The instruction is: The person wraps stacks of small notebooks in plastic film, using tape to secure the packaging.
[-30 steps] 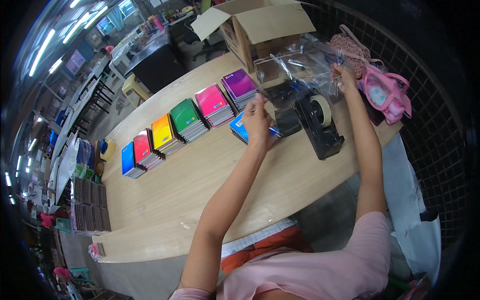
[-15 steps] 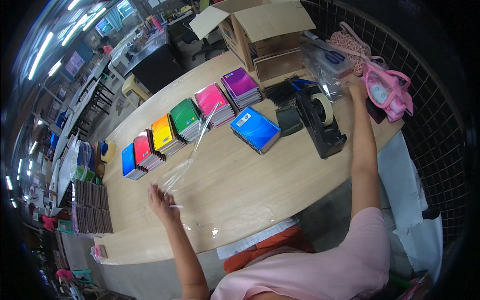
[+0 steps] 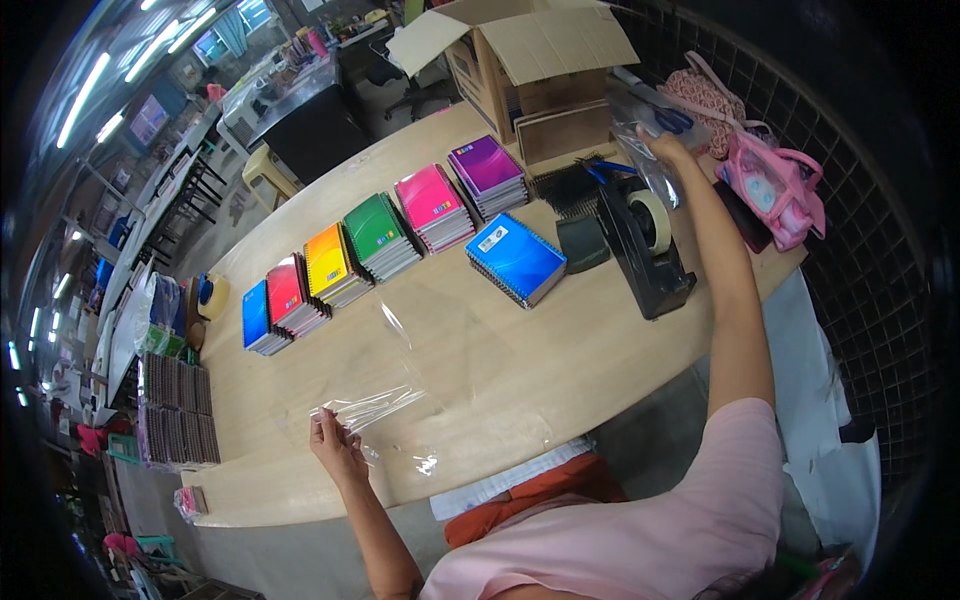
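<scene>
Clear plastic film point(image 3: 375, 408) trails over the table from the fingers of my left hand point(image 3: 338, 447), which are closed on its edge. My right hand point(image 3: 668, 148) is stretched out to the far right, fingers extended over a clear plastic pack point(image 3: 632, 112) beside dark-handled scissors point(image 3: 674, 120). Spiral notebooks stand in a slanting row of stacks: blue point(image 3: 257, 312), red point(image 3: 290, 290), yellow point(image 3: 328, 258), green point(image 3: 378, 224), pink point(image 3: 430, 195) and purple point(image 3: 485, 165). Another blue spiral notebook stack point(image 3: 515, 257) lies nearer, right of the row.
A black tape dispenser point(image 3: 645, 265) stands by a dark pad point(image 3: 582, 243) and black binding combs point(image 3: 565, 190). Behind is an open cardboard box point(image 3: 555, 50). A pink pouch point(image 3: 765, 185) lies at the right edge, near wire mesh. Bundled stacks point(image 3: 178, 410) stand left.
My right hand has moved left and farther away, onto the plastic pack near the scissors. My left hand has come slightly right and nearer; the film has dropped from the stacks toward the table.
</scene>
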